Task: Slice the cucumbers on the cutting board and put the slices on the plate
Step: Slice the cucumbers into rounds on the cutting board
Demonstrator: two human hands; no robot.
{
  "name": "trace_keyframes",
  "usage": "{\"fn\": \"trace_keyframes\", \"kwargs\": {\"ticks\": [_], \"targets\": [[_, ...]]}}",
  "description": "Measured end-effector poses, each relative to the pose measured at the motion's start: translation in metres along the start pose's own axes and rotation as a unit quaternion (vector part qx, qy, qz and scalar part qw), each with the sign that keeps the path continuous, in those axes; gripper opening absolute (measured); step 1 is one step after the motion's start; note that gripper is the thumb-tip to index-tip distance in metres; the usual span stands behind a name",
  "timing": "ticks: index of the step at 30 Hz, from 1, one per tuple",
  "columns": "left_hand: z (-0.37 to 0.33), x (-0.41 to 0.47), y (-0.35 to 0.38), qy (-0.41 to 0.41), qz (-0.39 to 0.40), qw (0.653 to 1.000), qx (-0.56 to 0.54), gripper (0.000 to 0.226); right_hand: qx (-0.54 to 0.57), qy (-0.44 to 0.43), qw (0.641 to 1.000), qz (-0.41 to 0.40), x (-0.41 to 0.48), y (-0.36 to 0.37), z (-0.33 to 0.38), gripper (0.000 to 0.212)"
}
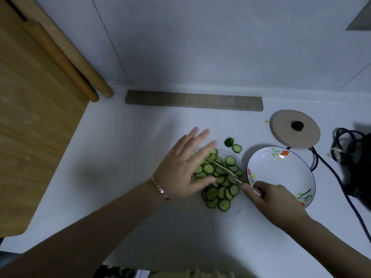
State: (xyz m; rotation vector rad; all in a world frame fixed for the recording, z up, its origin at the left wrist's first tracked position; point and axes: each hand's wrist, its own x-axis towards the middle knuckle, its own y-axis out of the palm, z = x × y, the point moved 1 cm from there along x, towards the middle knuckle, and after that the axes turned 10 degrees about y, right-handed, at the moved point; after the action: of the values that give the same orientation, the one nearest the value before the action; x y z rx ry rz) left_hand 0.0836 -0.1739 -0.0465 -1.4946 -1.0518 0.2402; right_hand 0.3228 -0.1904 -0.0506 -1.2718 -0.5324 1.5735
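Note:
A pile of thin cucumber slices (219, 183) lies on a white cutting board (232, 212) that barely stands out from the white counter. My left hand (184, 169) hovers flat over the pile's left side, fingers straight and spread. My right hand (269, 197) grips the handle of a knife (226, 171), whose blade lies across the slices. To the right stands a white plate (281, 173) with a flower pattern, nothing in it. A cucumber end piece (229, 142) and one slice (236, 148) lie apart, just beyond the pile.
A round wooden lid (295, 131) with a black knob sits behind the plate. A black cable (329, 169) and a dark appliance (359, 163) are at the right edge. A grey strip (193, 100) lies along the wall. Wooden boards (30, 97) lean at the left.

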Motion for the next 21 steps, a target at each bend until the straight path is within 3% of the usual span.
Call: {"fn": "trace_keyframes", "kwargs": {"ticks": [3,6,8,13,17,21], "targets": [[-0.014,0.022,0.012,0.095,0.201,0.974,0.043,0.069,-0.090,-0.055,0.994,-0.015,-0.003,-0.001,0.004,0.045],[-0.002,0.027,0.029,0.049,0.384,0.922,0.019,0.060,-0.168,-0.089,0.981,-0.039,-0.004,0.002,0.002,0.050],[0.004,0.029,0.037,0.027,0.459,0.887,-0.048,0.056,-0.203,-0.102,0.973,-0.043,-0.003,0.001,0.000,0.051],[0.008,0.031,0.059,-0.078,0.533,0.821,-0.186,0.057,-0.239,-0.153,0.958,-0.044,0.001,0.002,-0.006,0.042],[0.011,0.037,0.078,-0.090,0.535,0.822,-0.173,0.056,-0.228,-0.220,0.933,-0.171,0.014,0.011,-0.025,0.051],[0.016,0.047,0.094,-0.100,0.526,0.831,-0.153,0.052,-0.215,-0.265,0.913,-0.225,0.018,0.015,-0.030,0.065]]}}
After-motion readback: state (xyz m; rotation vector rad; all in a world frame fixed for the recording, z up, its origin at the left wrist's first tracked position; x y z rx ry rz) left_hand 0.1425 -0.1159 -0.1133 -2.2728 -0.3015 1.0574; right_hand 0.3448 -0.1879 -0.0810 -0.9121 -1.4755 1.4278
